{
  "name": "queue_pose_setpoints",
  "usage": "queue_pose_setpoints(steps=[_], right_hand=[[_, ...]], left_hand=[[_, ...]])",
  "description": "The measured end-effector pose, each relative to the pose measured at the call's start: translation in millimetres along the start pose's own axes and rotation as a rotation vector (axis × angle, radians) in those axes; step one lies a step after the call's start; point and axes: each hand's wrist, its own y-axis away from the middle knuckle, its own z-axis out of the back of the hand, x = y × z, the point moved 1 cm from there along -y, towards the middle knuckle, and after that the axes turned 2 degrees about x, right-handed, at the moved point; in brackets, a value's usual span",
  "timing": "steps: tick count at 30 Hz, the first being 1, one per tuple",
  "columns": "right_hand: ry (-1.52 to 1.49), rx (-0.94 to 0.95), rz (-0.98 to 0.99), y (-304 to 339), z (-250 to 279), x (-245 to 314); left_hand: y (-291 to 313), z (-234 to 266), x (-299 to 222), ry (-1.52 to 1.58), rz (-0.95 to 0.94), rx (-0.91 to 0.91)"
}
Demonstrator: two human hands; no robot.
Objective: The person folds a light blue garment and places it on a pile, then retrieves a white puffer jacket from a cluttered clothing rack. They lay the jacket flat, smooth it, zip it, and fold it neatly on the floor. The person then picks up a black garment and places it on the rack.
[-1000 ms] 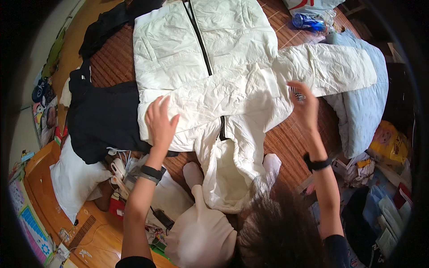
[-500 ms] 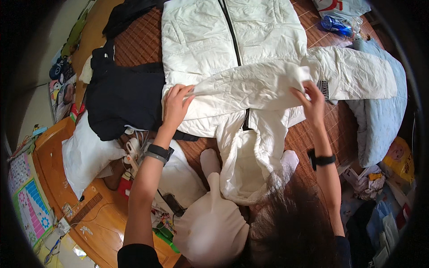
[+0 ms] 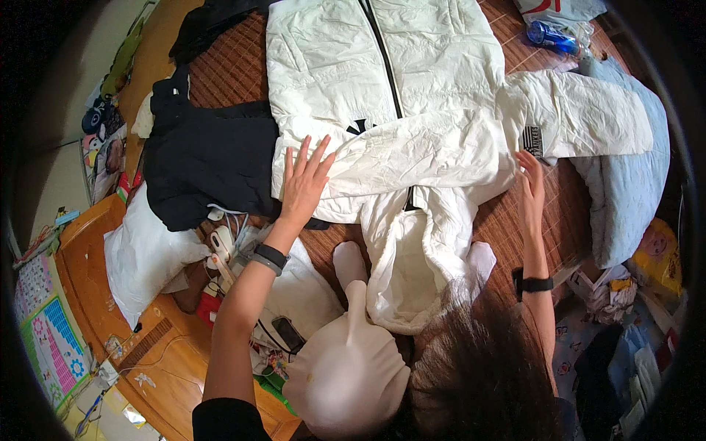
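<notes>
A white hooded jacket [image 3: 331,66] with a dark front zipper lies spread out, its hood [image 3: 404,272] toward me. One sleeve [image 3: 419,158] is folded across the upper body of the jacket. The other sleeve [image 3: 596,117], with a dark patch, stretches out to the right. My left hand [image 3: 305,184] lies flat on the white fabric near the fold at the left, fingers spread. At the right end of the folded sleeve is my right hand [image 3: 532,184], its loosely bent fingertips at the fabric edge and nothing visibly gripped.
Dark clothing [image 3: 209,154] lies left of the jacket, beside a white plastic bag [image 3: 147,253]. A light blue quilt [image 3: 625,191] is under the right sleeve. A blue bottle [image 3: 551,37] lies at the far right. The brown mat [image 3: 228,73] shows around the jacket.
The folded sleeve has come down flat across the jacket. My left hand has gone from gripping fabric to lying spread. My right hand has let go of the sleeve end and moved slightly right and nearer.
</notes>
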Motion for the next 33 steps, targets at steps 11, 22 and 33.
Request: queue_pose_setpoints(steps=[11,22,33], right_hand=[[0.478,0.010,-0.103,-49,-34,29],[-0.457,0.353,-0.158,-19,0,27],[-0.288,0.822,-0.499,58,-5,13]], left_hand=[[0,-4,-7,0.076,-0.026,-0.051],[-1,0,-4,0.141,-0.014,-0.011],[-19,10,-24,0.400,0.085,-0.036]])
